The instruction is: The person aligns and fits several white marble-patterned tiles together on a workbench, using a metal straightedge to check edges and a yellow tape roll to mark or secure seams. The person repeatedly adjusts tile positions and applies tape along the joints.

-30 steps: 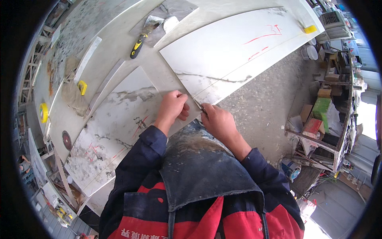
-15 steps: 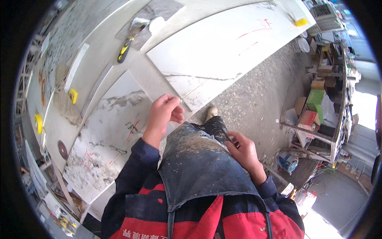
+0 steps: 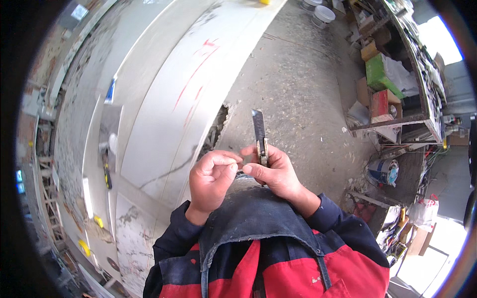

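In front of my apron (image 3: 248, 208), my two hands are close together. My right hand (image 3: 280, 176) is closed round the pale, worn handle of a folding knife (image 3: 259, 131). Its dark blade stands out away from me and ends in a slanted tip. Just to its left, my left hand (image 3: 213, 179) has thumb and fingertips pinched together; anything between them is too small to make out. Left of that hand lies a white marbled slab (image 3: 169, 109) with red marks drawn on it.
A black-and-yellow handled tool (image 3: 107, 176) and a yellow tape measure (image 3: 98, 221) lie on the worktable at left. Boxes, including a green one (image 3: 380, 77), fill a rack at right. A bucket (image 3: 382, 171) stands below it; white pails (image 3: 323, 15) stand farther off.
My view has turned to the right, over more of the floor. My right hand has come up from beside the apron to my left hand, and the folding knife now shows in it.
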### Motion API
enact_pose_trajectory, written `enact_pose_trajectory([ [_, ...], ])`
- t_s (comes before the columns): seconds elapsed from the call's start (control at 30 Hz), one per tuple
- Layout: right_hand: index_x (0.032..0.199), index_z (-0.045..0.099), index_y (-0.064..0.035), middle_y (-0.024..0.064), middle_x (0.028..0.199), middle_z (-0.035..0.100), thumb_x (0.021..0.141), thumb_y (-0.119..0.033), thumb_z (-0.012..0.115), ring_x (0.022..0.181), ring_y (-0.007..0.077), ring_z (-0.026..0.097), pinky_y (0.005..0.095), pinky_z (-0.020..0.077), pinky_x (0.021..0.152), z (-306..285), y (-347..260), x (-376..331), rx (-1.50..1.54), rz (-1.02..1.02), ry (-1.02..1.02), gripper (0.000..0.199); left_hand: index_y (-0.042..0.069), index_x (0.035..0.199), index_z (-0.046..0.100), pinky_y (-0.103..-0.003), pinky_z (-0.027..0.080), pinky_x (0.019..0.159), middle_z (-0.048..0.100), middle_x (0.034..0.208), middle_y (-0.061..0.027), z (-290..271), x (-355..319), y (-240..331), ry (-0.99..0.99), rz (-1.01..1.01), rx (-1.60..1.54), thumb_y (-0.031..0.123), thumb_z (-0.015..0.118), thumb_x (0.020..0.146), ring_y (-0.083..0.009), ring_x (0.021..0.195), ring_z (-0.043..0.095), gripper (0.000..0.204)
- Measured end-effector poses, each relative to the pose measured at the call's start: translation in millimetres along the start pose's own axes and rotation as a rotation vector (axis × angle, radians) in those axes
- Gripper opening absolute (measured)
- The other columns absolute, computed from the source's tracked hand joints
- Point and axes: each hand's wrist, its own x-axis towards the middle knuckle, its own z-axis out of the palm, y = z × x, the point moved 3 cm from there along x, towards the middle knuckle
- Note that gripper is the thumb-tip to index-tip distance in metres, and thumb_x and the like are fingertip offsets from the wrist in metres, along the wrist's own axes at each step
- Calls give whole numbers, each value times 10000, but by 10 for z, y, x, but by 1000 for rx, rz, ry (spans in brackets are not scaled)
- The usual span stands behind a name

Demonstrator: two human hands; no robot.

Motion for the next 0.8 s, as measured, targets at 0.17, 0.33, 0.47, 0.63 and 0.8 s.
enact_pose_trajectory([
  [0.17, 1114, 718, -21, -49, 899, 677, 924, -111, 766, 760, 26, 541, 210, 431, 651, -823, -659, 186, 98, -58, -49, 216, 0, 1016, 607, -316, 526, 915, 662, 1086, -120, 812, 769, -91, -148, 1, 25, -62, 614, 940, -169, 1018, 646, 98],
  [0.33, 1003, 743, -43, -58, 837, 656, 942, -89, 738, 732, 23, 522, 213, 409, 624, -1576, -926, 407, 78, -66, 100, 77, 2, 1001, 608, -293, 514, 909, 662, 1067, -79, 1367, 1510, -211, -185, -169, -6, -20, 632, 958, -125, 1017, 634, 54],
  [0.47, 962, 729, -39, -72, 783, 626, 951, -74, 723, 685, 13, 497, 203, 392, 601, -1982, -1176, 728, 70, -136, 334, 37, -23, 1217, 578, -311, 551, 887, 690, 1119, -124, 1587, 2209, -374, -238, -202, 149, 19, 639, 960, -154, 1004, 674, 268],
  [0.63, 926, 719, -37, -100, 767, 595, 920, -65, 762, 669, 7, 490, 200, 390, 577, -2665, -1585, 1265, -82, -158, 555, 52, -23, 1561, 313, -323, 535, 927, 656, 1201, -161, 1586, 3401, -504, -230, -57, 338, 42, 619, 979, -181, 1034, 664, 661],
  [0.8, 859, 685, -35, 216, 763, 641, 855, -318, 776, 715, 416, 632, 462, 480, 631, -3495, -2081, 2114, -1200, 124, 697, 298, -27, 1427, 495, -304, 535, 887, 653, 1172, -134, 672, 5089, -704, -42, -3, 444, 33, 601, 968, -144, 994, 630, 475],
])
